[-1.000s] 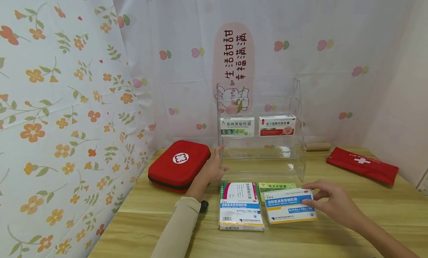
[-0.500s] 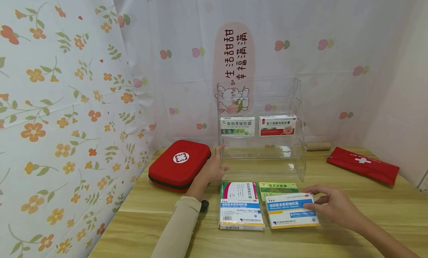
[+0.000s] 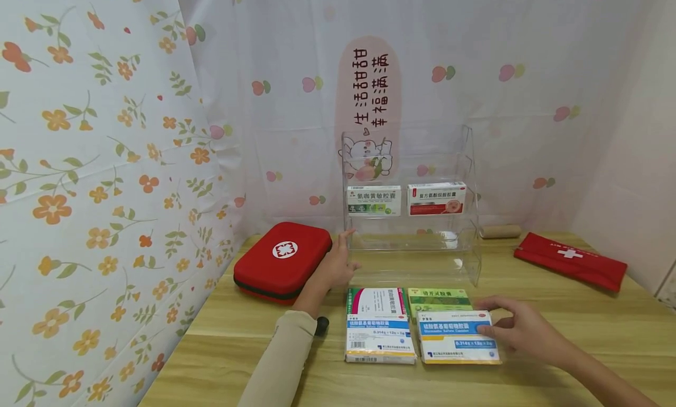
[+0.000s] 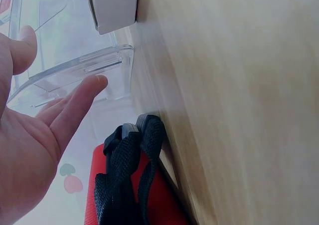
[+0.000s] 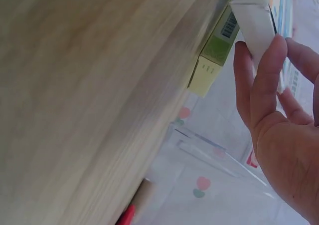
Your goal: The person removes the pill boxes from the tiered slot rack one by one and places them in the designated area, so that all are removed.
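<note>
My right hand (image 3: 520,331) pinches the right end of a blue-and-white medicine box (image 3: 456,342), fingers along its edge and thumb on its printed face. In the right wrist view, the fingers (image 5: 266,80) are at the white end of that box, with the green box (image 5: 218,45) beyond it. A matching blue-and-white box (image 3: 377,342) lies to its left. Behind the pair lie a white-and-magenta box (image 3: 377,301) and a green box (image 3: 438,298). My left hand (image 3: 338,266) is held with spread fingers at the left side of the clear acrylic rack (image 3: 412,243), gripping nothing.
Two medicine boxes, one green-and-white (image 3: 374,202) and one red-and-white (image 3: 437,200), stand on a rack tier. A red first-aid case (image 3: 282,257) lies left, its black strap (image 4: 124,160) near my left hand. A red pouch (image 3: 570,260) and tan roll (image 3: 500,231) lie right.
My right hand has lowered the blue-and-white box toward me, and it now lies straighter beside its match, uncovering more of the green box. The left hand has stayed at the rack.
</note>
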Available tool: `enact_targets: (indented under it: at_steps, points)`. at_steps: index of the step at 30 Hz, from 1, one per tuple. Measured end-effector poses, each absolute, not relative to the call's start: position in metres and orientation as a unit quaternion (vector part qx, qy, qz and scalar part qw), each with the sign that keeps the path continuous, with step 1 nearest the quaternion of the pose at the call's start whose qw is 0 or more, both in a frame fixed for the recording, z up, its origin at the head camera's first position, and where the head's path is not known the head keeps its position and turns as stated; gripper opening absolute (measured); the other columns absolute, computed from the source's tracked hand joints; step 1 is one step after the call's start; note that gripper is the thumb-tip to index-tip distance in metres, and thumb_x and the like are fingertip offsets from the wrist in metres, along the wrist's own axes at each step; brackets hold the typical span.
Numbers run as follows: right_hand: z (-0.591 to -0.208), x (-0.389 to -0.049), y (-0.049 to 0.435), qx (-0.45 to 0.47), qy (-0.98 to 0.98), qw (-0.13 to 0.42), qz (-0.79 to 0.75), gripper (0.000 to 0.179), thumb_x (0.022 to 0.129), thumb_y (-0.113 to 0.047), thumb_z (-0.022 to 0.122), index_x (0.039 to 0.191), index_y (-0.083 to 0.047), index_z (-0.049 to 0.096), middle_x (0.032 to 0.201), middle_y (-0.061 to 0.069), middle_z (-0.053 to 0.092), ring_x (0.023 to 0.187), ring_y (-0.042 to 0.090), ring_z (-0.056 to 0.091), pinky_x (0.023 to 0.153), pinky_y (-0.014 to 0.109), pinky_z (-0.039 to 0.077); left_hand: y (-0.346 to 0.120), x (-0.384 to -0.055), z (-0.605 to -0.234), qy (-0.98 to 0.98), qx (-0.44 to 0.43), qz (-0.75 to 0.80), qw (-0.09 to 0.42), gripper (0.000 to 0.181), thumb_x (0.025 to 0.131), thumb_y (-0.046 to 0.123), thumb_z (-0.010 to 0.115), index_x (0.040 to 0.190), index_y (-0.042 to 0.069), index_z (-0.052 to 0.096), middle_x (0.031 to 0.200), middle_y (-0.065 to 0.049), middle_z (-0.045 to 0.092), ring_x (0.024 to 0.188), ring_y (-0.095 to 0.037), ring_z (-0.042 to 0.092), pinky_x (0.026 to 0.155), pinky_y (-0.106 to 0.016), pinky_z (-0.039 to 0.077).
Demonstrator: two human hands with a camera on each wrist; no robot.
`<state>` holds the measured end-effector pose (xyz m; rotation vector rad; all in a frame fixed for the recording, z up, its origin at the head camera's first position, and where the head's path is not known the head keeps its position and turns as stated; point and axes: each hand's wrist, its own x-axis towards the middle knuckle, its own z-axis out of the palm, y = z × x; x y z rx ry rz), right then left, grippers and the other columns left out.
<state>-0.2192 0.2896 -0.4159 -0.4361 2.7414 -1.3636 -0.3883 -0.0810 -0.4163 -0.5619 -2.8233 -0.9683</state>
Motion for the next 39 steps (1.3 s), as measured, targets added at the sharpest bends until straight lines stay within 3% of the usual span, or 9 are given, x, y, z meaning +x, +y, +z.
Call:
enact_targets:
  at_steps: [5, 11, 22, 31, 39]
  points:
    - [-0.416, -0.220, 0.291, -0.152, 0.870, 0.050, -0.466, 0.058, 0.087, -0.020, 0.077, 0.133, 0.005, 0.052, 0.130, 0.031, 0.053, 0.084, 0.019, 0.067, 0.056, 0.033, 0.056, -0.081, -0.388, -0.417, -0.928, -0.185, -0.319, 0.047, 0.088, 0.093, 0.018, 0.069, 0.155, 0.032, 0.007, 0.152, -0.016, 0.034, 0.115, -0.032, 0.059, 0.099, -0.047, 0.049]
    - [-0.419, -0.223, 0.293, -0.158, 0.859, 0.067, -0.483, 0.051, 0.087, -0.014, 0.076, 0.129, 0.005, 0.055, 0.134, 0.036, 0.047, 0.089, 0.026, 0.067, 0.069, 0.032, 0.060, -0.082, -0.388, -0.416, -0.927, -0.185, -0.322, 0.047, 0.089, 0.093, 0.017, 0.069, 0.155, 0.032, 0.006, 0.153, -0.016, 0.033, 0.117, -0.031, 0.058, 0.101, -0.046, 0.048]
    - [-0.419, -0.222, 0.293, -0.203, 0.849, 0.085, -0.480, 0.040, 0.091, -0.011, 0.071, 0.125, 0.005, 0.059, 0.134, 0.041, 0.042, 0.092, 0.025, 0.068, 0.069, 0.034, 0.060, -0.082, -0.389, -0.417, -0.924, -0.193, -0.326, 0.047, 0.088, 0.093, 0.017, 0.069, 0.155, 0.029, 0.008, 0.153, -0.016, 0.032, 0.114, -0.031, 0.057, 0.098, -0.046, 0.050]
    - [-0.418, -0.223, 0.296, -0.179, 0.865, 0.113, -0.455, 0.054, 0.085, -0.018, 0.079, 0.129, 0.005, 0.058, 0.135, 0.038, 0.044, 0.100, 0.032, 0.064, 0.075, 0.034, 0.059, -0.081, -0.388, -0.415, -0.926, -0.187, -0.325, 0.049, 0.088, 0.093, 0.017, 0.069, 0.155, 0.030, 0.008, 0.153, -0.016, 0.033, 0.119, -0.031, 0.055, 0.101, -0.046, 0.048]
    - [-0.419, -0.223, 0.301, -0.222, 0.844, 0.150, -0.464, 0.069, 0.080, -0.011, 0.082, 0.137, 0.008, 0.047, 0.138, 0.041, 0.036, 0.106, 0.040, 0.062, 0.079, 0.037, 0.059, -0.081, -0.387, -0.417, -0.927, -0.183, -0.323, 0.049, 0.088, 0.093, 0.018, 0.070, 0.154, 0.032, 0.008, 0.152, -0.016, 0.035, 0.118, -0.032, 0.056, 0.101, -0.048, 0.048]
